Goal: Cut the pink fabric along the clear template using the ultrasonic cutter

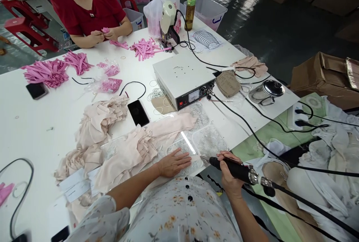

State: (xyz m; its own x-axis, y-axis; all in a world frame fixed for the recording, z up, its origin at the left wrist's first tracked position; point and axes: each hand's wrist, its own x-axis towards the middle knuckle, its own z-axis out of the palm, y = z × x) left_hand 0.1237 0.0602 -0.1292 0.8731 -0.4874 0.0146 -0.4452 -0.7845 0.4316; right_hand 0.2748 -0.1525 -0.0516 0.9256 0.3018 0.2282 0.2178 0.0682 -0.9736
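My left hand (174, 163) lies flat with its fingers spread, pressing pale cloth against a clear plate (209, 141) near the table's front edge. In my right hand (232, 186) is a black cutting pen (238, 169), gripped like a thick pencil. Its narrow tip points left and meets, or nearly meets, the plate just right of my left fingertips. A cable runs from its back end off to the lower right. Left of my left hand are stacked beige fabric pieces (134, 148), and a longer beige strip (174, 122) stretches behind it.
Behind the plate stands a white power box (182, 77) with a dial and cables. Phones (138, 113), pink strips (46, 72) and a glass mug (267, 92) are on the table. Across it, a person in a red top (89, 14) handles a pink piece. White garments (322, 182) lie at right.
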